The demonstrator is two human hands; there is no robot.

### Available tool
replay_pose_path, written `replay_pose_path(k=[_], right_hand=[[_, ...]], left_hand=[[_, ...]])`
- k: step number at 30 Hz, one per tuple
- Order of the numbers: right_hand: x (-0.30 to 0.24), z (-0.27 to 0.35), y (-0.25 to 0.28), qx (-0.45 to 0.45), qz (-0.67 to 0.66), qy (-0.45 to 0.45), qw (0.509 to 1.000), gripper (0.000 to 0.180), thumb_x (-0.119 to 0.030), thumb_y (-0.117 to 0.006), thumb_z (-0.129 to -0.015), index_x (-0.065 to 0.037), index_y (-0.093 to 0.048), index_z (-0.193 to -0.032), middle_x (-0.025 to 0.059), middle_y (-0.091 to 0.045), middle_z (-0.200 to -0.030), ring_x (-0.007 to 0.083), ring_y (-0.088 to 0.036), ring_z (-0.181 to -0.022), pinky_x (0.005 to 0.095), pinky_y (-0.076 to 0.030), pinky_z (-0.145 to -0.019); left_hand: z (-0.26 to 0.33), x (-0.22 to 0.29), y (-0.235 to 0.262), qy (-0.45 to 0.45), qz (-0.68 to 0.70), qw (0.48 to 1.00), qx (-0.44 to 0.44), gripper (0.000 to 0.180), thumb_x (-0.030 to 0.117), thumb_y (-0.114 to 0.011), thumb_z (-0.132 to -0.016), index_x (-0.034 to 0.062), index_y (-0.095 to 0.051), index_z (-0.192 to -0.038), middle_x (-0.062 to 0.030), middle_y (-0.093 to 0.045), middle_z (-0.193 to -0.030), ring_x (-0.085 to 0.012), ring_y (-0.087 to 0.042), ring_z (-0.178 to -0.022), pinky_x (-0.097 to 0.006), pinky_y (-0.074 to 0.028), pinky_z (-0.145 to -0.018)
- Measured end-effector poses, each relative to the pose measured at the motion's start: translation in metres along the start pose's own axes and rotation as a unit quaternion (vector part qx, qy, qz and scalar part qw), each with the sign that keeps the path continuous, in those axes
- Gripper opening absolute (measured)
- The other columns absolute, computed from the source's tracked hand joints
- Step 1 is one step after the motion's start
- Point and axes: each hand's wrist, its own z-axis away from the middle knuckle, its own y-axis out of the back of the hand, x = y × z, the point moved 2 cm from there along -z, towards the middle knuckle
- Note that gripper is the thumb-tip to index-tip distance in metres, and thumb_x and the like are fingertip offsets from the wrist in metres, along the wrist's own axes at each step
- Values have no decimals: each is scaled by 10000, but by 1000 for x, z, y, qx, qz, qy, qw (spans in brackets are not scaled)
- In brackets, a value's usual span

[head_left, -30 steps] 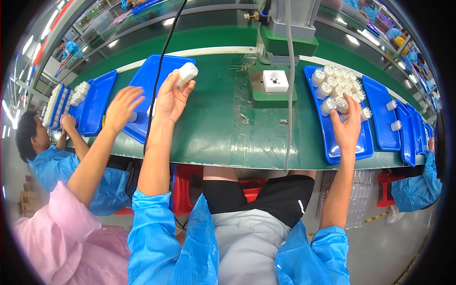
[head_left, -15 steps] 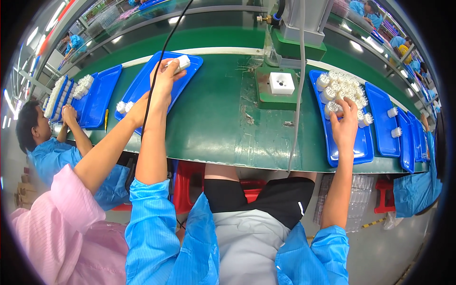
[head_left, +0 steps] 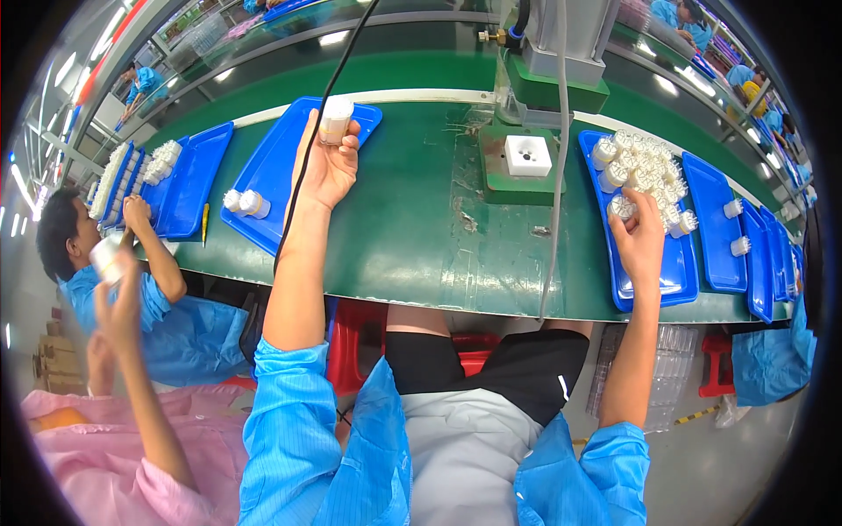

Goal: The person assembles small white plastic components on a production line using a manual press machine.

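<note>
My left hand [head_left: 326,171] is raised over the near-left blue tray [head_left: 272,167], its fingers wrapped round a white cylindrical plastic part [head_left: 336,121] with a clear lower section. Two similar parts [head_left: 247,203] lie in that tray's near-left corner. At the right, my right hand [head_left: 640,230] reaches into another blue tray [head_left: 651,285] crowded with white cylindrical parts [head_left: 645,167] with slotted tops. Thumb and fingertips close on one part [head_left: 621,207] at the group's near-left edge; it is still among the others.
A white square block [head_left: 527,156] with a recess sits on a green base [head_left: 517,188] below a grey press column [head_left: 566,39]. Cables hang in front. A pink-sleeved person's blurred hand [head_left: 121,302] lifts a white part at left. More blue trays [head_left: 715,237] stand at right.
My left hand has turned palm-up, bringing its part upright. The pink-sleeved person's arm has withdrawn from near the left tray, now holding up a white part. My right hand has barely moved.
</note>
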Motion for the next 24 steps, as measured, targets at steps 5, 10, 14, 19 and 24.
replay_pose_path(k=[5,10,14,19,24], right_hand=[[10,2,-2,2,-28,-30,999,451,-20,-734,-783,-34,-641,-1224,99,-632,-1042,161,-551,-646,320,-502,-662],[6,2,-3,-13,-3,-45,999,471,-26,-740,-794,-40,-637,-1253,107,-660,-932,171,-555,-632,336,-505,-655],[8,3,-3,-4,-22,-62,998,484,-30,-744,-793,-41,-635,-1264,109,-654,-879,174,-555,-620,344,-501,-645],[5,4,-3,-38,11,-65,997,487,-27,-737,-799,-36,-625,-1273,113,-667,-887,179,-555,-625,335,-494,-647],[-3,7,5,53,-49,13,997,477,-29,-720,-833,-38,-610,-1298,101,-656,-1090,170,-620,-907,305,-504,-798]], left_hand=[[1,-5,-6,25,55,998,27,519,479,-473,-1055,-29,-577,-1081,-85,-603,-854,-122,-596,-618,-195,-531,-476],[0,-3,2,57,72,996,-4,490,448,-464,-1061,-31,-565,-1076,-72,-585,-805,-110,-559,-577,-199,-472,-422],[-1,-3,2,75,57,996,-5,470,443,-449,-1066,-10,-571,-1056,-64,-577,-772,-101,-528,-556,-200,-431,-393],[-1,9,1,-106,-243,954,143,434,453,-455,-1068,48,-604,-1121,-81,-630,-838,-112,-526,-570,-206,-431,-467],[-4,41,24,-214,-536,786,221,398,354,-658,-986,6,-629,-1175,-94,-678,-922,-108,-610,-683,-252,-497,-589]])
